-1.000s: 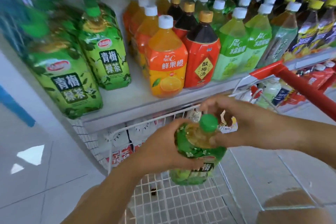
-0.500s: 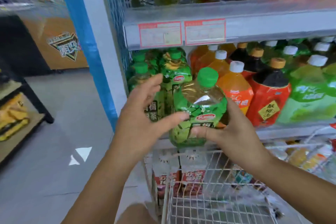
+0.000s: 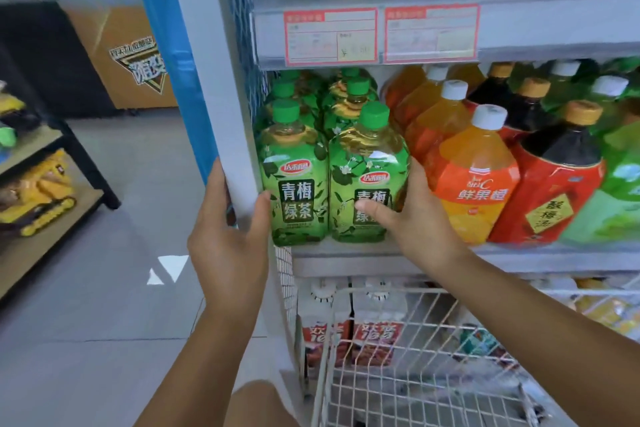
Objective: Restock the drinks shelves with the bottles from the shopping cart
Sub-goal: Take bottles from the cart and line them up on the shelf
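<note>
The green tea bottle (image 3: 367,163) with a green cap stands upright at the front of the drinks shelf (image 3: 519,258), right beside a matching green bottle (image 3: 294,184). My right hand (image 3: 415,218) grips it low down, thumb across the label and fingers round its right side. My left hand (image 3: 228,239) rests against the white shelf upright (image 3: 221,97), fingers straight along its left edge, thumb touching the left green bottle. The white wire shopping cart (image 3: 391,333) sits below the shelf; blurred packs show through its mesh.
Orange juice bottles (image 3: 474,177), a red-labelled dark drink (image 3: 554,191) and light green bottles fill the shelf to the right. An upper shelf with price tags (image 3: 330,36) hangs close above the caps. Red-labelled cartons (image 3: 377,340) stand on the lower shelf. A rack with yellow toys (image 3: 38,191) stands at left.
The green bottle has gone from mid-air in front of the shelf onto the shelf beside the other green bottle. My left hand has let go of it and moved to the upright.
</note>
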